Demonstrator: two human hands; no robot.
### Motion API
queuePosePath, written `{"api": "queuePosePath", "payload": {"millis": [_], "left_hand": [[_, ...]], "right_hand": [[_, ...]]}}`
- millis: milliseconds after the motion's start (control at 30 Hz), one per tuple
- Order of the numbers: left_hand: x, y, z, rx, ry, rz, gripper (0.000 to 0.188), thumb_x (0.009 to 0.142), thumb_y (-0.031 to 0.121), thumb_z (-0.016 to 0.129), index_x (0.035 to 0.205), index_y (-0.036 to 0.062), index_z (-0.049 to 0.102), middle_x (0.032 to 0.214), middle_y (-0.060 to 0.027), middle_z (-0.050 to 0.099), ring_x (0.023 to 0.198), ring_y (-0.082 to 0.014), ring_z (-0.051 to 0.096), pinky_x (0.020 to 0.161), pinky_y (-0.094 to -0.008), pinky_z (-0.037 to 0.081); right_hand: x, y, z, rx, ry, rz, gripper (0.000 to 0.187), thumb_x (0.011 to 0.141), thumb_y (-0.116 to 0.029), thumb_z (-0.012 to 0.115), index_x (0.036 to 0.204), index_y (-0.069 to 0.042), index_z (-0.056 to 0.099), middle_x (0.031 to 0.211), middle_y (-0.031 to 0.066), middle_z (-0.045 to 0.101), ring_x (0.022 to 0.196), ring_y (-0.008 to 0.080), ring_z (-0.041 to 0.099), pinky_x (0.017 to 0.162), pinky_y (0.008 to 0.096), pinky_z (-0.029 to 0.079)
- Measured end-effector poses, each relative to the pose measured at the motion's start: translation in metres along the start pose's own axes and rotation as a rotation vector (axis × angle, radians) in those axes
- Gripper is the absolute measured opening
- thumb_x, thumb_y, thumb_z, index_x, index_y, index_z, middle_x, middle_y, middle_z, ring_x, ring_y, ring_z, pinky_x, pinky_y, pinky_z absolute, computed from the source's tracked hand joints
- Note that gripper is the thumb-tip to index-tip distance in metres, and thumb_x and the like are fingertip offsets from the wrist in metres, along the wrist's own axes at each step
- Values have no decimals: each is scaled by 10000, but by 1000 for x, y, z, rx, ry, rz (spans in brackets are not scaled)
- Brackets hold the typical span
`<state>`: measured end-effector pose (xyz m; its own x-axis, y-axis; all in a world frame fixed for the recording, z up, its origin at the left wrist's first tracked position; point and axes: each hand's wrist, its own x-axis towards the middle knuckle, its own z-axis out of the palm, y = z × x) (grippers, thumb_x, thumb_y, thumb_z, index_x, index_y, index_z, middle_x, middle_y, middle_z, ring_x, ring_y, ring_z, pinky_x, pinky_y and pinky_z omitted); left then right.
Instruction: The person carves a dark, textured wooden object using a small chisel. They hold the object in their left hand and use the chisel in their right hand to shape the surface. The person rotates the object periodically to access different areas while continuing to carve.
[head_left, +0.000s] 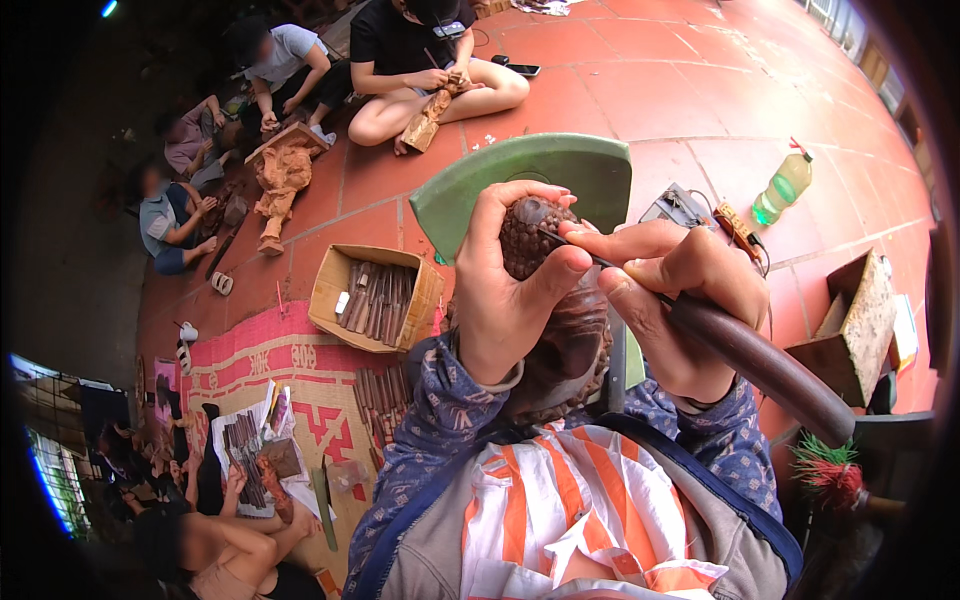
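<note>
A dark brown wooden carving (572,345) with rows of small round knobs on its top rests against my lap. My left hand (505,290) is closed around its knobbed upper part. Its thumb lies beside a thin metal blade. That blade belongs to a carving chisel (770,365) with a thick, dark, curved handle. My right hand (690,285) grips the chisel low near the blade, fingers pressed together, and the tip touches the knobs. Much of the carving's left side is hidden behind my left hand and sleeve.
A green chair (535,165) stands just beyond the carving. Left of it is a cardboard box (420,315) of chisels, with more chisels (380,400) on a mat. A green bottle (783,188), a power strip (738,228) and an open box (850,335) are at right. Several people work nearby.
</note>
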<state>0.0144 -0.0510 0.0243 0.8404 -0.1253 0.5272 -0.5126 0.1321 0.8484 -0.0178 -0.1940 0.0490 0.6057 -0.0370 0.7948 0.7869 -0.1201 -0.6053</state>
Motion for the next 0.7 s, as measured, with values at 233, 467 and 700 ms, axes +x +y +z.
{"api": "queuePosePath", "payload": {"millis": [233,467,700], "left_hand": [[1,-2,-2,118,15,57,513,780,347,765,1085,13,523,997,-65,598,875,-106,584,794,-245,470],[1,-3,-1,-5,-14,51,523,742,273,810,1093,15,519,999,-58,605,873,-87,576,791,-232,471],[0,-3,-1,-54,-9,22,514,751,250,804,1102,13,512,1004,-58,606,880,-90,580,798,-233,473]], "right_hand": [[5,7,-7,258,-31,208,197,802,-1,674,716,2,497,799,170,683,714,116,636,614,252,504],[7,18,-22,461,-159,352,209,828,-20,620,762,-12,422,860,301,654,842,304,673,767,362,522],[-9,14,-3,325,-18,112,209,825,32,636,771,10,435,887,283,662,865,275,678,720,352,551]]}}
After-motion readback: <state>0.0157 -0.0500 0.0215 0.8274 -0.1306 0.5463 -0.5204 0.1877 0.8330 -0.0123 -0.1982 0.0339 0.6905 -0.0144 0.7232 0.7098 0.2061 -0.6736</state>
